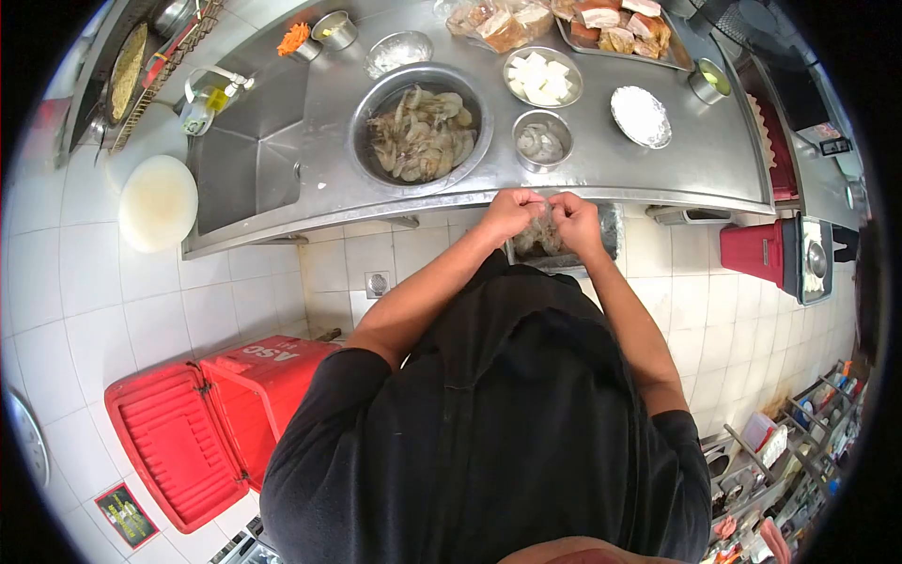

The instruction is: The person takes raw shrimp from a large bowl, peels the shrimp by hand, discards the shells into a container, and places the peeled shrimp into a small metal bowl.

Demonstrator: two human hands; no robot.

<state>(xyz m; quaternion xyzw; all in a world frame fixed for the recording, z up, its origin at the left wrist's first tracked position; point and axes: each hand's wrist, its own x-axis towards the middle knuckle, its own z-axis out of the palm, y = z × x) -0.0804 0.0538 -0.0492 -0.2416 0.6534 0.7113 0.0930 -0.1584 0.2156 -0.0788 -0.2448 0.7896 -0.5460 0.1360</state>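
Observation:
My left hand [514,215] and my right hand [576,226] meet just in front of the counter's edge, fingers closed in a pinch. Between the fingertips is a small greyish shrimp [547,211], mostly hidden by them. Below the hands a bin [609,235] holds what look like shrimp shells [536,241]. On the counter, a large metal basin [361,141] is heaped with unpeeled shrimp [420,136]. To its right stands a small metal bowl [520,155] with pale peeled shrimp [540,143] in it.
The steel counter [329,179] also carries a bowl of white cubes [538,79], a plate of white powder [642,117], a meat tray [648,58] and a carrot container [297,41]. A sink [246,179] lies left. A red lidded bin [254,385] stands on the floor.

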